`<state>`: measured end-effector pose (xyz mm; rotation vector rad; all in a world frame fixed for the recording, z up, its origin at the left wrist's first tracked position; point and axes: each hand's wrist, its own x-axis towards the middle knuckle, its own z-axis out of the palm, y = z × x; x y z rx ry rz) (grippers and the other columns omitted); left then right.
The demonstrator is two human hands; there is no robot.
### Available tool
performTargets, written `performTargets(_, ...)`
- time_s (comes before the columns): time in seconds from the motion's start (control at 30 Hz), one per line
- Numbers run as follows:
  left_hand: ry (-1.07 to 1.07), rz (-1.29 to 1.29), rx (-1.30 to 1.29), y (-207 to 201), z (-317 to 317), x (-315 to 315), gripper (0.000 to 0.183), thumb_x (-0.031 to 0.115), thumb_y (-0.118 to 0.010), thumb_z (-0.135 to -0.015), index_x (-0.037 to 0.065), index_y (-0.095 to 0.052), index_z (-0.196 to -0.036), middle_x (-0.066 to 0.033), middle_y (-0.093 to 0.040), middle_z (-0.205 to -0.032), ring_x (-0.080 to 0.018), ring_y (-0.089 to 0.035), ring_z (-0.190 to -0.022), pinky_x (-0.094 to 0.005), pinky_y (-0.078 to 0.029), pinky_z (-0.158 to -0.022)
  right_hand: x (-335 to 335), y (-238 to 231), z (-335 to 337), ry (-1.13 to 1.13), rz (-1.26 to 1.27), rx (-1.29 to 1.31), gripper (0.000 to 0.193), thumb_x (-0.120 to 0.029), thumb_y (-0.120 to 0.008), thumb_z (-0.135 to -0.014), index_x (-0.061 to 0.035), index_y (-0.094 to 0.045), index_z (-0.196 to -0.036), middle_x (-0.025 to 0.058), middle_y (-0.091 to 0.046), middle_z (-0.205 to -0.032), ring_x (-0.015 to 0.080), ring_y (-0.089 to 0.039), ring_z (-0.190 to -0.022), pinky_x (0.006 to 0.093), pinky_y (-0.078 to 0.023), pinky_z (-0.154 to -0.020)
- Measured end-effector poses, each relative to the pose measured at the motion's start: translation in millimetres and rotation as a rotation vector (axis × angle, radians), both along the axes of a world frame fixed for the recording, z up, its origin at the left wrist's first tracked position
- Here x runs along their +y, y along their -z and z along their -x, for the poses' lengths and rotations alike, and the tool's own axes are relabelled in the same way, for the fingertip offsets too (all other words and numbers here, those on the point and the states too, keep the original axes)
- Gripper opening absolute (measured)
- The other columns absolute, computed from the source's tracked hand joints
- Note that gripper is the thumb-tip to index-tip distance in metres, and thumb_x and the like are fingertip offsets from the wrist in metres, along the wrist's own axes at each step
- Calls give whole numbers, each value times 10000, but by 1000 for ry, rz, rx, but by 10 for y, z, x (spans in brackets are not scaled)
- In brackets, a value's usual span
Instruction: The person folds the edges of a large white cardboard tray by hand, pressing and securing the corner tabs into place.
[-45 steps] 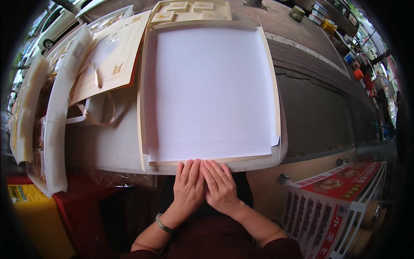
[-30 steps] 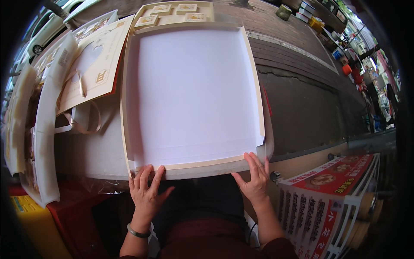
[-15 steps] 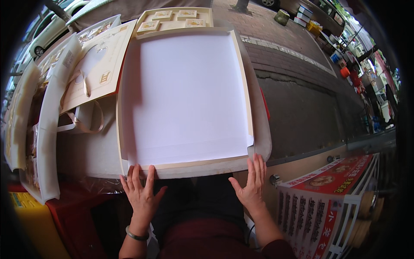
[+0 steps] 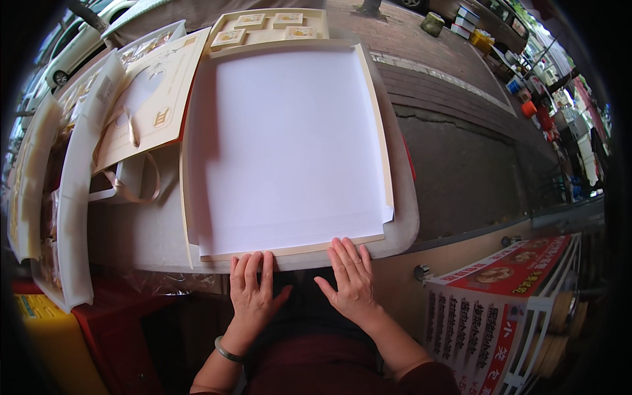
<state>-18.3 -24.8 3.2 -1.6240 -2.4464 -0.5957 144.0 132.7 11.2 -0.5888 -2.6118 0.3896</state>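
A large shallow cardboard box [image 4: 289,145], white inside with cream edges, lies in front of me on the table. Its near flap slants down toward me, and at the near right corner a small white tab [image 4: 388,214] sticks out from the side wall. My left hand [image 4: 254,286] rests its fingertips on the near flap, left of the middle. Farther right on the same flap lie the fingers of my right hand [image 4: 350,280]. Both hands have straight fingers with thumbs apart, and neither grasps anything. A bracelet circles my left wrist.
The grey tabletop [image 4: 135,230] ends just under my hands. A cream gift bag [image 4: 148,99] with ribbon handles and long white plastic trays [image 4: 76,191] of packaged goods stand left. Behind is a cream tray [image 4: 217,45] with several small boxes. A menu board [image 4: 490,303] stands right.
Both hands have moved inward along the near edge, away from the corners. The near flap now sits lower and has parted from the side walls at the corners.
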Motion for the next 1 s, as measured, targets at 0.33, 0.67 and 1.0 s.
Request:
performTargets(0.33, -22, 37, 20, -32, 68, -6, 778, 411, -853, -711, 141, -596, -1393, -70, -532, -1401, -266, -487, -1337, -542, -297, -1187, 99, 59, 143, -52, -21, 106, 321, -58, -621, -941, -43, -645, -1261, 56, -718, -1232, 216, -647, -1222, 510, -401, -1109)
performTargets(0.67, -223, 110, 67, -27, 361, -394, 891, 308, -930, -583, 319, -586, -1404, -96, -483, -1423, -316, -472, -1349, -606, -259, -1177, 482, 18, -366, 224, -83, 47, 301, 1, -602, -940, -13, -647, -1238, 95, -727, -1178, 249, -663, -1189, 587, -418, -1066)
performTargets(1.0, -267, 145, 29, -154, 208, -370, 898, 285, -914, -645, 309, -533, -1457, -156, -367, -1539, -382, -343, -1450, -676, -256, -1139, 338, 65, -509, 268, -95, 201, 337, -32, -718, -867, -20, -641, -1195, 136, -688, -1224, 307, -657, -1148, 569, -408, -1086)
